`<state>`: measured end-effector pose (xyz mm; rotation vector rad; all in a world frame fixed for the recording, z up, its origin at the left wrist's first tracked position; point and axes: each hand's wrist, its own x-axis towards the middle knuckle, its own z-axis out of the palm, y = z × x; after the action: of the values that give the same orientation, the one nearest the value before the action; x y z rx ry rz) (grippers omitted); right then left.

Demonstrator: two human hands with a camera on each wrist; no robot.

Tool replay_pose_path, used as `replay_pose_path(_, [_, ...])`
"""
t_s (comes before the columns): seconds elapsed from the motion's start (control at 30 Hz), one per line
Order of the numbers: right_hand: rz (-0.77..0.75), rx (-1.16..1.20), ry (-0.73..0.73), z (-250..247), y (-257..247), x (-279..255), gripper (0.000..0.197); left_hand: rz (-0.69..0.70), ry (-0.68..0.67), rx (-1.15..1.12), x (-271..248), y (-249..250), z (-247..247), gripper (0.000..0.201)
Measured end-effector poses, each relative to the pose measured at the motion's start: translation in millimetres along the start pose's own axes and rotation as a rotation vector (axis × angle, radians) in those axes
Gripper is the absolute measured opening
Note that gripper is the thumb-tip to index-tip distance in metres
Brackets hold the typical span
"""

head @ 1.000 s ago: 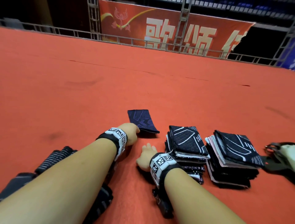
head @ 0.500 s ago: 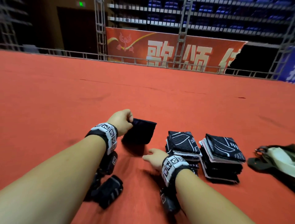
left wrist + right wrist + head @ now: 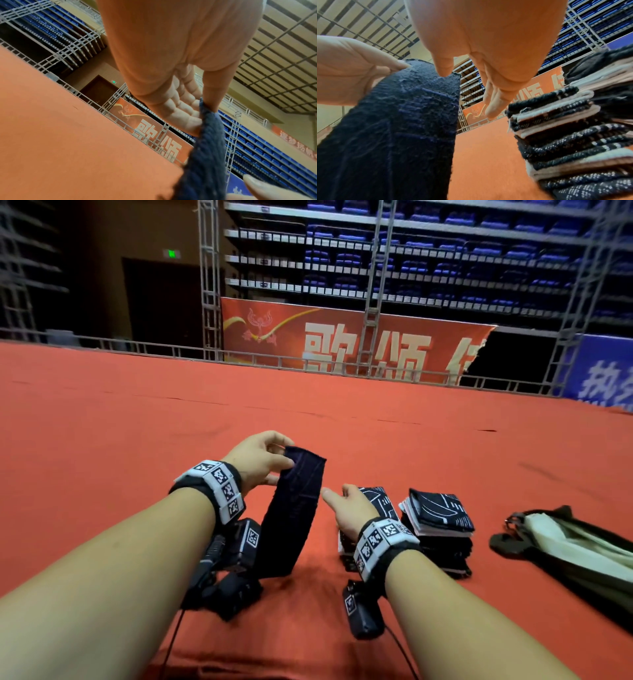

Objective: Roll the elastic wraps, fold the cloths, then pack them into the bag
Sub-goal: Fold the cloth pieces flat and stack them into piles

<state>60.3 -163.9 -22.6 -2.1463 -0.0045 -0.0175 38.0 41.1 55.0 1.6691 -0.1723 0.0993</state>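
Pinching the top edge of a dark navy elastic wrap [image 3: 291, 515] between thumb and fingers, the left hand [image 3: 255, 462] holds it up so it hangs down to the red carpet [image 3: 102, 422]. The right hand [image 3: 346, 510] hovers just beside it, fingers relaxed and empty. This looks like the rolling step; next, I'd guess, the free hand must catch an end. Two stacks of folded cloths [image 3: 440, 517] and the bag [image 3: 565, 546] wait to the right.

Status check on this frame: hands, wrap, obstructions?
Left hand pinches dark wrap by its top, hanging unrolled. Right hand open beside it. Folded stacks close right; nothing blocking.
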Motion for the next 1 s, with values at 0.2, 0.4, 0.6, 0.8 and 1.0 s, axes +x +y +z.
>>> replay_pose_path(0.2, [0.036,0.449,-0.156,-31.6,0.0,-33.0,0.043,-0.015,-0.210,-0.206,-28.9,10.1,18.7,0.031])
replay_pose_path(0.4, [0.054,0.580,-0.331,-44.1,22.4,-60.0,0.011,-0.031,-0.135,-0.244,-47.8,-6.9,36.3,0.029])
replay_pose_path(0.6, [0.050,0.629,-0.332,-44.6,41.1,-75.8,0.019,-0.153,0.080,-0.334,-60.5,-36.9,52.5,0.025])
replay_pose_path(0.8, [0.035,0.614,-0.276,-51.9,55.8,-79.6,0.017,-0.376,-0.213,-0.143,-77.2,-59.6,63.2,0.018])
replay_pose_path(1.0, [-0.050,0.506,-0.115,-55.5,53.3,-72.3,0.013,-0.181,-0.115,0.013,-66.3,-62.4,66.4,0.024])
